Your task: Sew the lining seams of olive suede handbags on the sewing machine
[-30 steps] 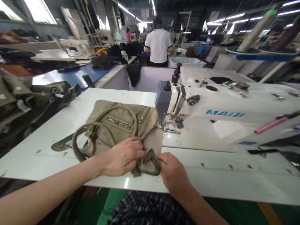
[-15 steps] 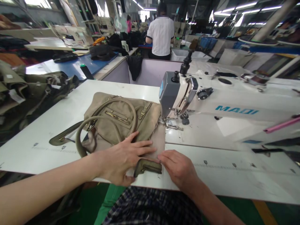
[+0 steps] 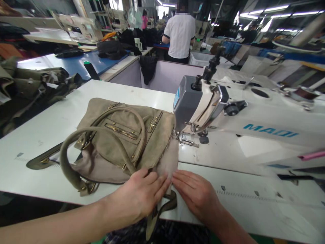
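An olive handbag [image 3: 152, 149] with two looped handles, a brass zip and a small buckle lies flat, its raw right edge beside the sewing machine's needle area [image 3: 180, 138]. A pale lining [image 3: 173, 154] shows along that edge. My left hand [image 3: 143, 189] presses on the bag's near right corner, fingers together on the fabric. Opposite it, my right hand [image 3: 196, 189] pinches the lining's edge, the fingertips of both hands almost meeting. Below them, a dark olive strip [image 3: 169, 203] hangs over the table's front edge. The exact grip under my fingertips is hidden.
The white sewing machine [image 3: 264, 118] stands to the right on a pale table [image 3: 45, 128]. Olive fabric pieces [image 3: 33, 84] are heaped at the left. Behind a low partition [image 3: 175, 74] stands a person in a white shirt [image 3: 180, 35], seen from behind.
The bag has shifted left and nearer. My left hand has drawn its spread fingers together and moved to the right, close to my right hand. The olive strip now hangs lower.
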